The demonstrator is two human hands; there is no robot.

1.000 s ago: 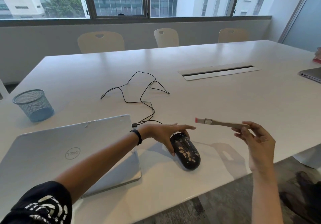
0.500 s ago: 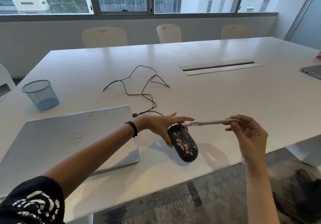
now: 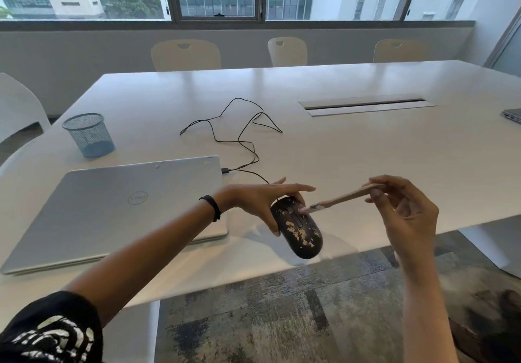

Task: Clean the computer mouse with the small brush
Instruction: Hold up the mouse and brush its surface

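Centre frame: black mouse [image 3: 298,230], gripped by left hand [image 3: 262,202] near surface [image 3: 366,151] edge; small brush [image 3: 344,198], pinched by right hand [image 3: 406,210], bristles touching mouse.

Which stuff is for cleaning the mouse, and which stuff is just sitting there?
For the job: mouse, small brush, left hand holding the mouse, right hand holding the brush.
Just lying about: closed laptop, blue mesh cup, chairs.

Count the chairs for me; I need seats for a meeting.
4. Three stand beyond the table: a left chair, a middle chair, a right chair. A white chair sits at the frame's left edge. More may be out of view.
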